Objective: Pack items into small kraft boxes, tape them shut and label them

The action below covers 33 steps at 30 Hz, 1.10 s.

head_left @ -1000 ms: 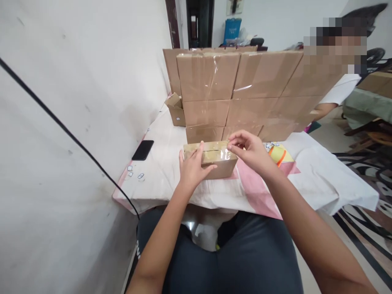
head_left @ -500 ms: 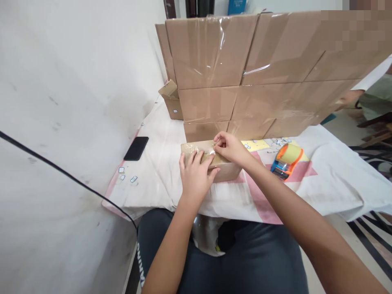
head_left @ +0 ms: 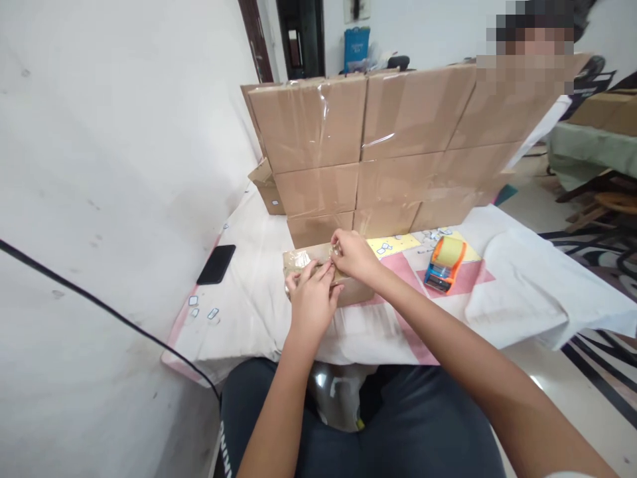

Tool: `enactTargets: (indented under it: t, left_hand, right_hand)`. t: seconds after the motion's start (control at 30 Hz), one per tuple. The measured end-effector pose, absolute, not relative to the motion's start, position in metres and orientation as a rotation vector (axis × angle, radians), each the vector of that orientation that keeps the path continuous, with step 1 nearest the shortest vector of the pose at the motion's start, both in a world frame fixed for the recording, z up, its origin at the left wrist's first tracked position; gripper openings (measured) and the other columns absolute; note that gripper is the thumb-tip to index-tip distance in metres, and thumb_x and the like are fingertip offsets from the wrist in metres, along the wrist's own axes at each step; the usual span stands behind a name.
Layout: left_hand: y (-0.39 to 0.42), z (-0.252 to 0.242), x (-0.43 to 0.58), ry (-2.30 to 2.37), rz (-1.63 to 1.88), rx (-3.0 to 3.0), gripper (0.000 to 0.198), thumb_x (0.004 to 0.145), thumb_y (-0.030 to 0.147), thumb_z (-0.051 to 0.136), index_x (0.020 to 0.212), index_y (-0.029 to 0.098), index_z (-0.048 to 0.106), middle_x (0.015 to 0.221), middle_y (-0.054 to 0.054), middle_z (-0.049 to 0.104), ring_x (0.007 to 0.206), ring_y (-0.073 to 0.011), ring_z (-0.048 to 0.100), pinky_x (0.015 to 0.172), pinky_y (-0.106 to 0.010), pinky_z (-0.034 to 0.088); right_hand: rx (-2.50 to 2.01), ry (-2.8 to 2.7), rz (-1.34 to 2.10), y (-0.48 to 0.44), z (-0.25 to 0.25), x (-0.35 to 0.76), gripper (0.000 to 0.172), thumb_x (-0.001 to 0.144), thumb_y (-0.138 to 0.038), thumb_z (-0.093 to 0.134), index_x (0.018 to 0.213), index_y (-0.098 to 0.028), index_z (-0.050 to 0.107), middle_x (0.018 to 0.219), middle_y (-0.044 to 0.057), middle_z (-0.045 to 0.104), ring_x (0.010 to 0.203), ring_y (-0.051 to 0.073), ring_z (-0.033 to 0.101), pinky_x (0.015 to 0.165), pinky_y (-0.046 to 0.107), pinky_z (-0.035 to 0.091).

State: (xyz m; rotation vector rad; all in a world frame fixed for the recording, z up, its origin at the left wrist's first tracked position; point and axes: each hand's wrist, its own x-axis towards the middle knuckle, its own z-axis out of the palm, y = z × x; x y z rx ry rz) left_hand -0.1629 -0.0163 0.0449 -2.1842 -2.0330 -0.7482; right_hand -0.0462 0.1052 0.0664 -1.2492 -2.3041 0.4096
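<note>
The taped cardboard box [head_left: 355, 292] is pressed by the left hand [head_left: 313, 292], fingers spread; atop it, the right hand [head_left: 354, 255] is bunched at the fingertips — anything pinched cannot be made out.

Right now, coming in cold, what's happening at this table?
A person is handling a small cardboard box. The left-hand grip rests on it; beside that, the right-hand grip is bunched at the clear tape on top. A tape dispenser sits to the right, a black phone to the left, stacked boxes behind.
</note>
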Motion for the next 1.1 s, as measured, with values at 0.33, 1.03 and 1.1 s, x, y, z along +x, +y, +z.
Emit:
enactTargets:
  t: [0.33, 1.03, 1.1]
  left_hand:
    - [-0.019, 0.047, -0.155, -2.044, -0.697, -2.167, 0.044, 0.092, 0.029, 0.057, 0.135, 0.023, 0.058, 0.137, -0.012, 0.064, 0.132, -0.0315, 0.052, 0.108, -0.057, 0.031]
    - [-0.002, 0.069, -0.168, -2.006, -0.441, -2.355, 0.043, 0.094, 0.028, 0.058, 0.137, 0.035, 0.053, 0.125, -0.004, 0.071, 0.117, -0.027, 0.062, 0.111, -0.056, 0.022]
    - [0.0, 0.069, -0.173, -2.0, -0.442, -2.352, 0.044, 0.094, 0.029, 0.059, 0.136, 0.036, 0.054, 0.122, -0.004, 0.072, 0.117, -0.0281, 0.061, 0.11, -0.056, 0.023]
  right_hand:
    - [-1.5, -1.989, 0.374, 0.131, 0.096, 0.0, 0.022, 0.079, -0.016, 0.064, 0.101, -0.017, 0.062, 0.098, 0.011, 0.067, 0.091, 0.026, 0.06, 0.082, 0.037, 0.046]
    - [-1.844, -1.991, 0.48, 0.208, -0.064, 0.079, 0.024, 0.081, -0.017, 0.059, 0.103, -0.016, 0.07, 0.108, 0.016, 0.07, 0.103, 0.028, 0.062, 0.085, 0.034, 0.046]
    - [-1.793, -1.98, 0.517, 0.208, -0.064, 0.077, 0.019, 0.081, -0.013, 0.056, 0.093, -0.015, 0.071, 0.103, 0.014, 0.07, 0.098, 0.025, 0.062, 0.083, 0.032, 0.045]
